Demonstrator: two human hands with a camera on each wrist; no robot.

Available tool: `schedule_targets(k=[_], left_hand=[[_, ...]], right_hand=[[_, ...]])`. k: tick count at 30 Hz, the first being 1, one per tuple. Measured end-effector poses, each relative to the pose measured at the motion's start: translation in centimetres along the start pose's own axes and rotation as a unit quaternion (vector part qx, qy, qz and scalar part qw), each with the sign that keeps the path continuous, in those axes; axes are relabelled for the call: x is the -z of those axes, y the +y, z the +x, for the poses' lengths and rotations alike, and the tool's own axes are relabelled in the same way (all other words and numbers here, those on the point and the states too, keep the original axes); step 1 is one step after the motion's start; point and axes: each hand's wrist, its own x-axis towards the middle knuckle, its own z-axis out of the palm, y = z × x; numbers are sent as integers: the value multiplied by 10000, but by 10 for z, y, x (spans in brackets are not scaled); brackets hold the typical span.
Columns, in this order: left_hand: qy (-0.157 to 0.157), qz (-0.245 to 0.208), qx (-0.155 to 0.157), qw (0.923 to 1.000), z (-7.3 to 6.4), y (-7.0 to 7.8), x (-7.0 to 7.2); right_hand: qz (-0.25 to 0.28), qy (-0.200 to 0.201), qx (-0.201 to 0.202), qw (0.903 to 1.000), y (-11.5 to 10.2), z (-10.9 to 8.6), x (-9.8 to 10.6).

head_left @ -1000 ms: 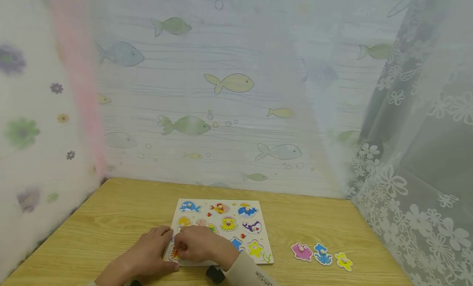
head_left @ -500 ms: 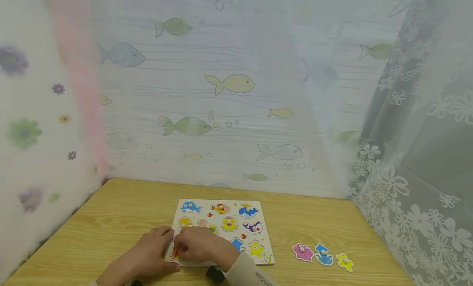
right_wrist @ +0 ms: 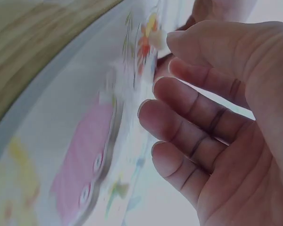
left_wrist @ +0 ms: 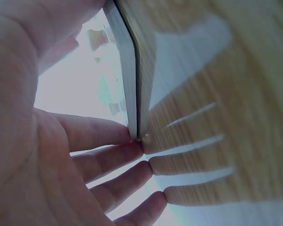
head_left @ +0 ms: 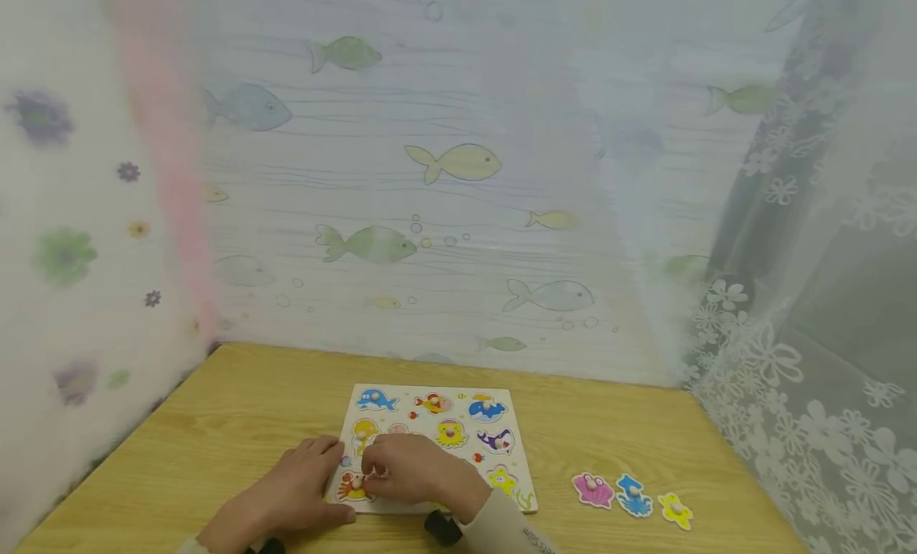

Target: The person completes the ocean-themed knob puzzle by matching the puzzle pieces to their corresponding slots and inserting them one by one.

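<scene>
While our left hand point(head_left: 304, 478) lay, fingers straight, against the puzzle board point(head_left: 471, 424)'s left edge, our right hand point(head_left: 414, 468) was over it
We had the right one's fingers loosely bent, just beside the crab piece point(head_left: 349, 487) at the near left corner, on the bench point(head_left: 555, 427)

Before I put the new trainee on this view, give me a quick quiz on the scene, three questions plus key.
1. True or false: the left hand touches the left edge of the board.
2. Of the three loose pieces on the table, which lies between the other two? A) the pink piece; B) the yellow piece; C) the blue piece.
3. Fill in the blank: in the head view, the red-orange animal at the board's lower-left corner is a ____.

Key: 1. True. 2. C, the blue piece. 3. Crab.
</scene>
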Motion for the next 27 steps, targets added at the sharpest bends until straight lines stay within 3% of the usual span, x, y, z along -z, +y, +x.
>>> schedule_targets(k=[15,21,27], left_hand=[[-61,-59,213,9997,4,1,-3],[-90,-84,281,9995,3,1,-2],[-73,-51,248,9997,3,0,-3]], right_hand=[[296,403,-340,9982,48,-74,12],[271,526,-813,9949,69,-99,15],[174,648,-1017,9926,86,-123,20]])
